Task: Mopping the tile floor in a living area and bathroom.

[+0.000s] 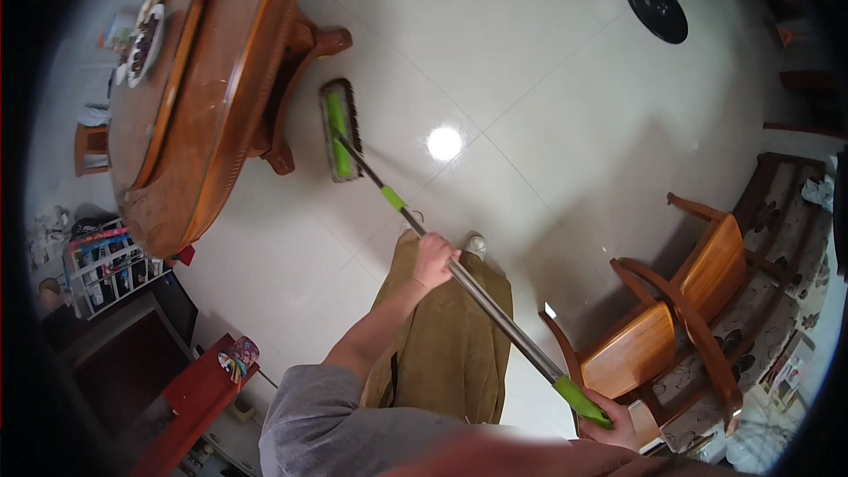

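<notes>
A flat mop (484, 299) with a silver pole and green fittings slants from the lower right up to the left. My left hand (435, 260) is wrapped round the middle of its pole, below the green collar. At the pole's upper end, my right hand (611, 424) grips the green handle close to my body. The mop head (339, 131), a green plate on a grey-brown pad, lies on the pale tiled floor (521, 79) beside the foot of the wooden table.
A round wooden table (225, 97) with dishes on it stands at the left. Wooden chairs (632, 349) and a cushioned wooden bench (760, 300) are at the right. A black round stand base (656, 9) rests at the far right. A red cabinet (199, 393) stands at the lower left.
</notes>
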The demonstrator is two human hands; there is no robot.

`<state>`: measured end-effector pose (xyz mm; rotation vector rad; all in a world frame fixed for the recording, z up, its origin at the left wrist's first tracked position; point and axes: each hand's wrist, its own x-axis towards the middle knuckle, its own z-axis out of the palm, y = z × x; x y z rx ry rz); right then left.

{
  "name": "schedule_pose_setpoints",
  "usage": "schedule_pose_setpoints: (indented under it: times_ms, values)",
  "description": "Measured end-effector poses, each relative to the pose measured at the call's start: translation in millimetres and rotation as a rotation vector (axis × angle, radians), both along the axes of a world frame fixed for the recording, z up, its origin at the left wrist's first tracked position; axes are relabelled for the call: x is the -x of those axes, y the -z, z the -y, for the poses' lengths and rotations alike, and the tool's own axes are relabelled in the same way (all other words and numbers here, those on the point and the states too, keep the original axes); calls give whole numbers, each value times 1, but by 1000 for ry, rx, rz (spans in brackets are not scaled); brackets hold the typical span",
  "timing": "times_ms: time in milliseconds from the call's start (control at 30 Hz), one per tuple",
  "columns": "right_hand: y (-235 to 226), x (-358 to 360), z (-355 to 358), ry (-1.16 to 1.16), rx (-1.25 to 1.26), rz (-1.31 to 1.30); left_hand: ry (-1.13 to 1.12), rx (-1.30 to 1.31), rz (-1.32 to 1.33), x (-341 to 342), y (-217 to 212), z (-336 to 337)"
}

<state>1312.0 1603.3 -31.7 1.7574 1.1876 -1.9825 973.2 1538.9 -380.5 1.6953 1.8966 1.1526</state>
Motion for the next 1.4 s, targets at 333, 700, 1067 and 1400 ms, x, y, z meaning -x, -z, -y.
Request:
schedule_pose_setpoints:
  times_ms: [333, 700, 1067, 1400]
  values:
    - [359, 111, -43, -654, -680, -248, -141, 169, -321, 189, 252, -24]
    - [351, 89, -60, -843, -759, -258, -124, 322, -324, 162, 240, -11]
    - [50, 53, -119, -1072, -794, 8, -294, 151, -111, 22, 48, -19]
    - [-135, 97, -96, -1187, -1097, -298, -258, 113, 39, 25, -97, 15]
